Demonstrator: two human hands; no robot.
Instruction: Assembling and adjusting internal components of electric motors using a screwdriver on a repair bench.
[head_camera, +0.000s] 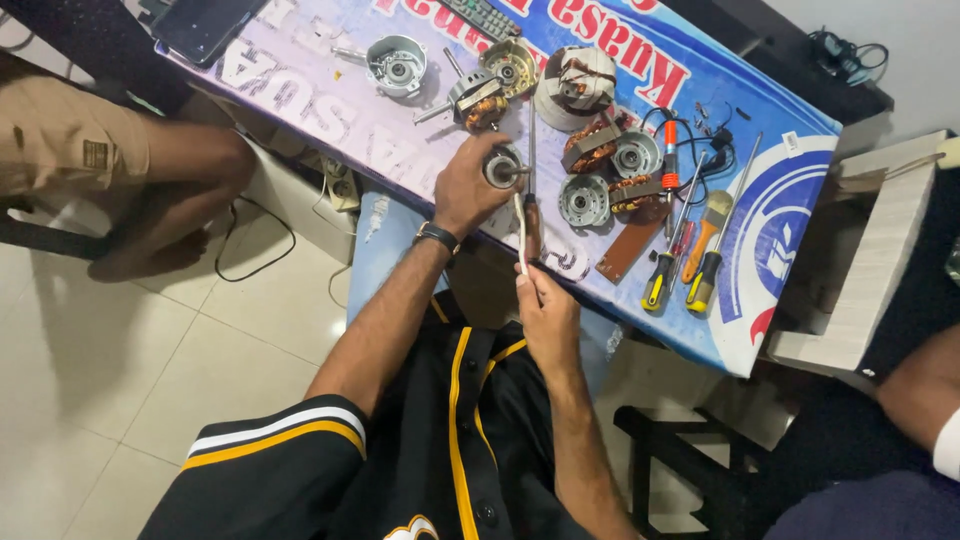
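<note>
While gripping a round metal motor part (503, 167), left hand (468, 187) steadies.

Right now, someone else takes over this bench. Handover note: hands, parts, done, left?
Left hand: grip closed on a small round motor part at the table edge.
Right hand: pinches the lower end of a thin white rod that points up toward that part.
On the banner-covered table: stripped motor housings and copper windings, and screwdrivers to the right.
Done: several motors lie in pieces.
Left: the held part is apart from the rest; nothing looks reassembled.
</note>
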